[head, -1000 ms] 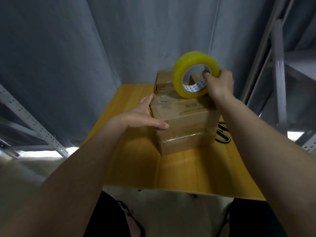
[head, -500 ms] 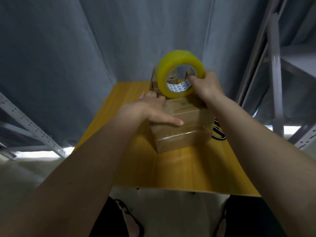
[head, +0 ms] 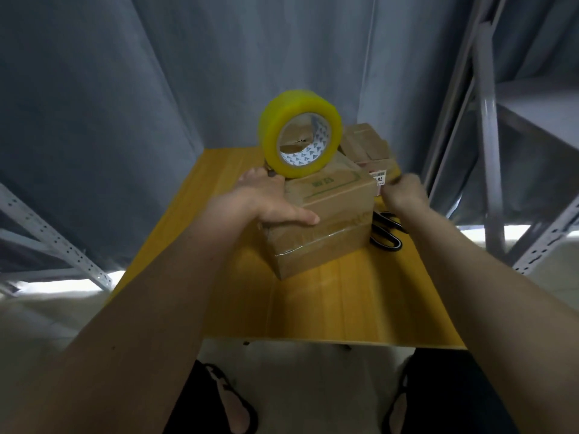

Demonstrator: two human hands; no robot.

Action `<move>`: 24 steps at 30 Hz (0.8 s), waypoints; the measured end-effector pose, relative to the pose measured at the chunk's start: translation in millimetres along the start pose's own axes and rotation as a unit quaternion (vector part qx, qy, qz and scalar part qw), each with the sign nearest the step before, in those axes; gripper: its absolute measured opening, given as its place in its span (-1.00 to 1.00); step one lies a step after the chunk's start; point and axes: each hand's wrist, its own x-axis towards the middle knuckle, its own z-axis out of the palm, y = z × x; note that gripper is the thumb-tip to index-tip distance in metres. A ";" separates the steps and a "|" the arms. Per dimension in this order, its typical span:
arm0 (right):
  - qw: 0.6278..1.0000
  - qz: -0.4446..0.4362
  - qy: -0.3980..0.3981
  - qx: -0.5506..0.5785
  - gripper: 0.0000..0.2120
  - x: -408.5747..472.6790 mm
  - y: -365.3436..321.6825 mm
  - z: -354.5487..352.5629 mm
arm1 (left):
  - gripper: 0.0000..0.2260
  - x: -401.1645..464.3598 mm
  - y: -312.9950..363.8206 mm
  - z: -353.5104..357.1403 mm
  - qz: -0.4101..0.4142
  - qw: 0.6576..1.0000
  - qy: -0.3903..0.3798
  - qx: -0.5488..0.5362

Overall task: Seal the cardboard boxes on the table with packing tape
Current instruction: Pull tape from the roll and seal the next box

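Released, tape roll (head: 299, 142) stands on box (head: 326, 214); right grip (head: 404, 192) curled empty, left grip (head: 266, 202) flat.

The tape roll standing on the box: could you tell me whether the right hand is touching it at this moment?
Apart. In the head view the right hand is beside the box, near the scissors, with box top plainly visible between it and the tape roll.
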 end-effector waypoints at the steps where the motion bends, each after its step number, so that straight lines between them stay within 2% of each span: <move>1: 0.997 -0.005 -0.029 -0.066 -0.82 -1.7 9.5 6.4 | -0.02 -0.8 -0.2 0.7 -0.009 1.000 0.003 -0.003; 4: 0.964 -0.033 -0.074 -0.253 -0.81 -7.7 29.0 22.8 | 0.01 -4.5 -1.6 4.9 -0.037 0.999 0.018 -0.020; 6: 0.946 -0.066 -0.064 -0.310 -0.73 -12.7 32.7 28.4 | 0.01 -7.0 -1.3 6.9 -0.059 0.997 0.028 -0.031; 14: 0.944 -0.075 -0.049 -0.319 -0.70 -25.9 34.0 35.3 | 0.05 -10.4 9.4 15.0 -0.176 0.981 0.062 -0.045; 17: 0.928 -0.085 -0.082 -0.353 -0.74 -28.2 28.7 31.2 | 0.05 -9.9 13.7 16.6 -0.207 0.974 0.073 -0.063; 21: 0.920 -0.042 -0.177 -0.346 -0.75 -32.3 18.0 17.6 | 0.08 -10.1 13.0 17.6 -0.199 0.971 0.093 -0.099; 24: 0.948 0.001 -0.183 -0.261 -0.76 -33.0 18.5 5.7 | 0.11 -13.5 5.9 18.2 -0.170 0.968 0.108 -0.147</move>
